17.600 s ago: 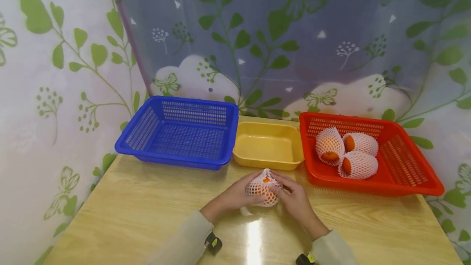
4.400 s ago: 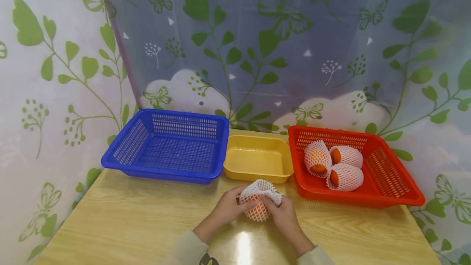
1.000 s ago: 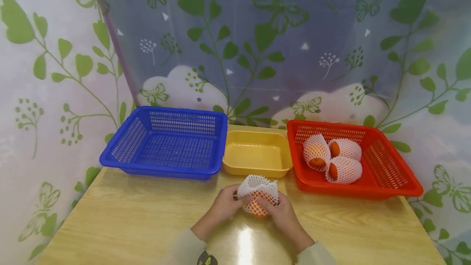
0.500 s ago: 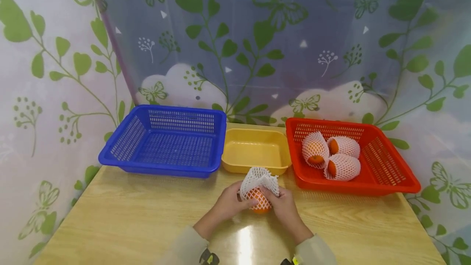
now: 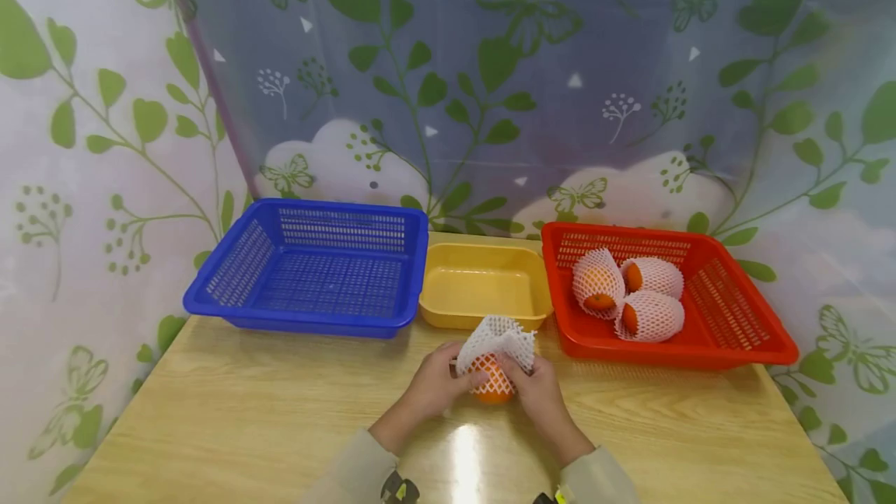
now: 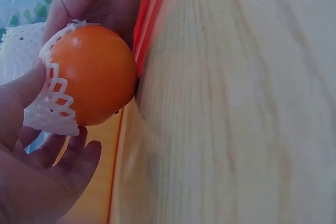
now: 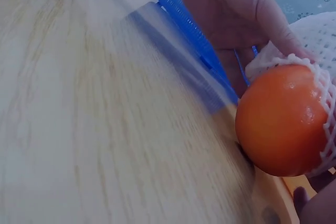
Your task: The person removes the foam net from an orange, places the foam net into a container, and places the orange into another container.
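Orange fruit (image 5: 495, 395) — between both hands (image 5: 432, 385) (image 5: 541, 395)

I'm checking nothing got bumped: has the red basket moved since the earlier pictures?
No: in the head view, the red basket shows no shift against the butterfly print behind it.

Indoor rm, type unclear: wood-look tbl (image 5: 280, 403) w/ leaf-print backdrop (image 5: 483, 146).

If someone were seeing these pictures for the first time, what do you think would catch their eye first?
Probably the glossy orange fruit, front and centre, partly bare below the white foam net that the left hand and right hand hold. Next might come the red basket at the right with three netted fruits, and the blue basket at the left.
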{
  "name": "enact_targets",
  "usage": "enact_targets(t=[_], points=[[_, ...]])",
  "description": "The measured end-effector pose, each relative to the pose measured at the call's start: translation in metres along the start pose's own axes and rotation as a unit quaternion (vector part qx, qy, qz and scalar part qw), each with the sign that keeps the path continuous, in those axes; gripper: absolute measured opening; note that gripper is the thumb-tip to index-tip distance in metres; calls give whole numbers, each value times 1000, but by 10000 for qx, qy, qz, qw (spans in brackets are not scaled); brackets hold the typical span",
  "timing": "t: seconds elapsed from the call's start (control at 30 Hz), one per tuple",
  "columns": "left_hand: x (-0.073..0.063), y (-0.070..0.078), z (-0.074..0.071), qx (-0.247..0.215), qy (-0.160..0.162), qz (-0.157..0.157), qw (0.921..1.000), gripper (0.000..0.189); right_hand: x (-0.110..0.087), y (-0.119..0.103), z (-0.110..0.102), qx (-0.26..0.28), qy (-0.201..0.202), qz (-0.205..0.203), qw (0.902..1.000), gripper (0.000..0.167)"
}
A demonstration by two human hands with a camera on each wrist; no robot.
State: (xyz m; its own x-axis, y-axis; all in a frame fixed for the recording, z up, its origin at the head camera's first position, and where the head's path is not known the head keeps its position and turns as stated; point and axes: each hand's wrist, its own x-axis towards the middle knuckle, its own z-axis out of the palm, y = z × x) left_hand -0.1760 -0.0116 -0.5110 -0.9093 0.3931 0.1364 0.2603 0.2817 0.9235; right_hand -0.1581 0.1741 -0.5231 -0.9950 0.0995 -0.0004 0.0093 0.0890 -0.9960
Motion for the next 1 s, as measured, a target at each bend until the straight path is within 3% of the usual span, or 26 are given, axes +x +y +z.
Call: enact_targets(t=[0.4,0.67,0.8,1.0], points=[[-2,0,-6,65,185,-64,9998,37,-8,3,-2,73,-355,-263,9990,33],[-2,0,-8,156,275,-253,9992,39,-10,2,1,-19,-523,-65,9986,35],[0,-1,-8,126,288,-191,9993,38,-9,1,2,-121,-467,-104,9988,38],[-1,-1,-6,-114,143,-299,9994,45,-7,3,1,-88,-459,46,9989,37]])
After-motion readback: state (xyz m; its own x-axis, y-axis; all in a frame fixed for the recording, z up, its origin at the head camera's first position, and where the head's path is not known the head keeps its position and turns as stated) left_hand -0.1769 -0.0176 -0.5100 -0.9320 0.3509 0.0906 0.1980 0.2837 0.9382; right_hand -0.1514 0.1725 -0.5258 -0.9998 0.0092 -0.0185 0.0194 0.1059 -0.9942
